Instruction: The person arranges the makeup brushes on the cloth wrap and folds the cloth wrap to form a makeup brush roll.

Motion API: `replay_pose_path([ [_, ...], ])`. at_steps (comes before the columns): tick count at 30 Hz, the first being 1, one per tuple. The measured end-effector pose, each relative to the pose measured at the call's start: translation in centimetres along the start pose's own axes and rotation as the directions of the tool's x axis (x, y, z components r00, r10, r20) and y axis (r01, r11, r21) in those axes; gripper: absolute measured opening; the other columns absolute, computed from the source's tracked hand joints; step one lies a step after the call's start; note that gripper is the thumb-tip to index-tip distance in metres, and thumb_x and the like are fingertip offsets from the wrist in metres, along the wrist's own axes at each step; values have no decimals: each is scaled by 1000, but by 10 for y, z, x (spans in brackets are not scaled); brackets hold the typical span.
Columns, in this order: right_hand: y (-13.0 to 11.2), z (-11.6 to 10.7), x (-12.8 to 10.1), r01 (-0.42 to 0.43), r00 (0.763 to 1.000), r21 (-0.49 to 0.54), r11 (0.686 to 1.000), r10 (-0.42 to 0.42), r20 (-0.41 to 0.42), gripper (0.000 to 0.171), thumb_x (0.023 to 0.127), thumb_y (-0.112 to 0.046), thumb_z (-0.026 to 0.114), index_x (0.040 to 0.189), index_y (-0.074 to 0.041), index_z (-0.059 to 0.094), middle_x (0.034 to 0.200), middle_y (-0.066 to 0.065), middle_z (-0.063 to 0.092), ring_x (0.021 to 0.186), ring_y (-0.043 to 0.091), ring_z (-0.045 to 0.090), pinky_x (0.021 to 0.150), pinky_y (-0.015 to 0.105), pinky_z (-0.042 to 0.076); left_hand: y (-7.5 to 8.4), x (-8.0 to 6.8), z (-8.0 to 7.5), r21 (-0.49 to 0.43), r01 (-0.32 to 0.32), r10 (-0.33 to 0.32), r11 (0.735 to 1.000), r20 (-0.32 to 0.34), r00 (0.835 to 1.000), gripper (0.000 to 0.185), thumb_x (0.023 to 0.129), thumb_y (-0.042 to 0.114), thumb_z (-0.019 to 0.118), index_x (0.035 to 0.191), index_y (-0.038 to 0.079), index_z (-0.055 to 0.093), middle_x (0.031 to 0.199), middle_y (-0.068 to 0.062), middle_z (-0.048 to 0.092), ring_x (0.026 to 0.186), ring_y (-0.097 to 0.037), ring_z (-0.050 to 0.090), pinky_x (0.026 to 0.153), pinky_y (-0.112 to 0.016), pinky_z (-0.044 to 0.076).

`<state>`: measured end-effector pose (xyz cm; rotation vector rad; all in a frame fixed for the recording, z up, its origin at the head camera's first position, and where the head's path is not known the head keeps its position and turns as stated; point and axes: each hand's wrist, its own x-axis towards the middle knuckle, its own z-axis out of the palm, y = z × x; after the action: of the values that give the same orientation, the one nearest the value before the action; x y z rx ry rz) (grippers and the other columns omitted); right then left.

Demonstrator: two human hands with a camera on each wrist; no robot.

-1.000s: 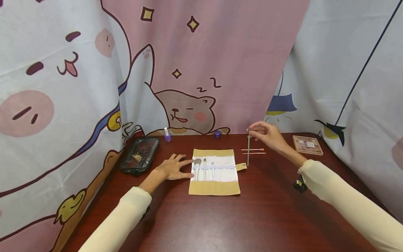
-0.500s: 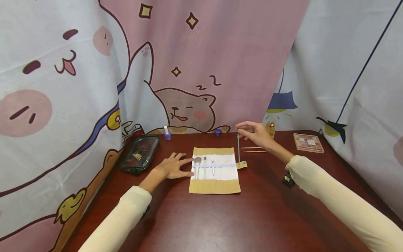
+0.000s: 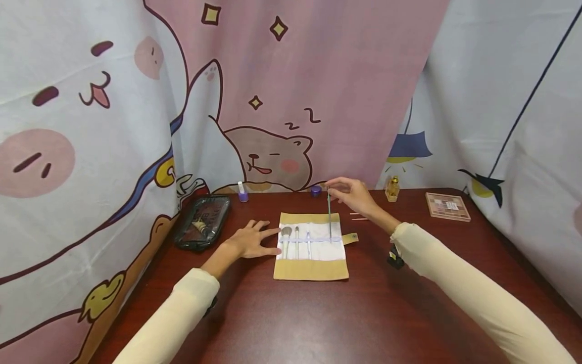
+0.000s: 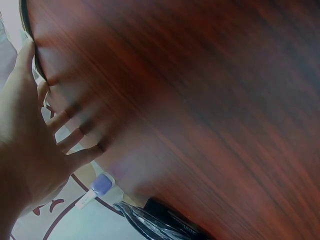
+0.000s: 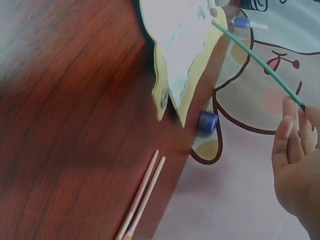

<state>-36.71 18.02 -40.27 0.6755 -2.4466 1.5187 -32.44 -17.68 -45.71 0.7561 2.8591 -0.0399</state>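
Lying left of the left hand (image 3: 247, 241) on the bench (image 3: 309, 318): black pouch (image 3: 221, 222) with see-through front; tan item (image 3: 200, 227) visible within, too small to name; standing beyond the left hand: purple bottle (image 3: 243, 195) with white cap, near the printed curtain (image 3: 364, 101); sitting beyond the right hand (image 3: 350, 194) and to its left: small purple jar (image 3: 316, 191); standing to the right of the right hand: gold-topped bottle (image 3: 392, 189); farther right, lying flat: palette (image 3: 447, 206); lying below the right hand, partly hidden by it in the head view: two thin sticks (image 5: 138, 195), side by side.

Spread open between the hands: brush roll (image 3: 311, 270), mustard bands and white lining; tucked under its lilac strip (image 3: 320, 240), toward the left hand: three brushes (image 3: 285, 245) in a row; jutting out on the right-hand side: snap tab (image 3: 350, 238).

Left hand palm down, fingers fanned wide, thumb touching the roll's near edge; right hand raised above the bench, fingers drawn narrow, pinching the green stick (image 3: 329, 215) by its upper end; hanging nearly upright, lower tip over the white lining, right of the brushes; cannot tell whether touching cloth; both arms stretched forward in cream sleeves (image 3: 459, 273).
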Motion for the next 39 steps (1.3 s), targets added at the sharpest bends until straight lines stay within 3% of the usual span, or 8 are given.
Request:
replay_pose_path([
  [9,9,17,9,27,999,16,999,-27,-35,20,99,-9,71,119,-8,76,110,17,77,88,37,75,69,39,61,2,1,-2,6,-5,5,1000,-4,1000,85,89,87,44,162,44,34,168,-4,29,148,-33,32,105,-61,43],
  [14,15,23,11,19,999,29,999,-18,-45,21,99,-6,71,119,-5,75,110,17,77,84,34,76,66,31,60,2,1,-2,12,-6,6,1000,-7,1000,85,89,87,43,161,44,34,168,-4,30,148,-33,33,105,-61,43],
  [18,20,28,12,3,999,28,1000,-1,-44,20,98,-5,72,118,-6,75,108,16,77,79,23,76,64,28,59,1,1,-1,8,-7,7,1000,-8,1000,85,89,87,43,161,45,33,168,-4,29,148,-33,32,105,-61,43],
  [20,22,31,11,-11,999,18,1000,12,-39,20,98,-6,72,118,-7,75,107,15,77,79,24,77,66,34,61,0,1,-1,7,-7,7,1000,-9,1000,85,88,87,43,161,45,33,168,-4,29,148,-33,32,104,-61,44],
  [25,24,37,10,-48,999,13,999,49,-13,21,99,-7,72,119,-5,75,107,20,77,87,42,75,76,57,59,-1,1,1,7,-2,2,1000,-5,1000,85,88,88,43,161,45,33,169,-4,29,149,-33,31,105,-62,43],
  [27,25,40,9,-57,998,12,998,57,-3,23,99,-6,71,121,-2,74,108,22,76,88,42,75,77,58,58,-1,1,1,7,1,-1,1000,-4,1000,85,88,88,43,162,45,33,169,-3,29,149,-33,31,105,-62,43],
  [35,30,48,6,-99,995,25,995,98,36,20,99,-5,71,118,-4,76,113,23,75,89,35,77,79,55,59,0,0,0,8,5,-4,1000,-5,1000,85,89,87,44,162,44,33,168,-4,29,149,-34,31,106,-62,43],
  [39,36,49,0,-76,995,-53,996,79,56,19,98,-8,72,117,-6,76,110,17,77,94,30,77,82,47,60,0,0,1,8,2,-2,1000,-1,1000,84,89,86,43,162,45,33,168,-4,29,149,-33,31,105,-61,43],
])
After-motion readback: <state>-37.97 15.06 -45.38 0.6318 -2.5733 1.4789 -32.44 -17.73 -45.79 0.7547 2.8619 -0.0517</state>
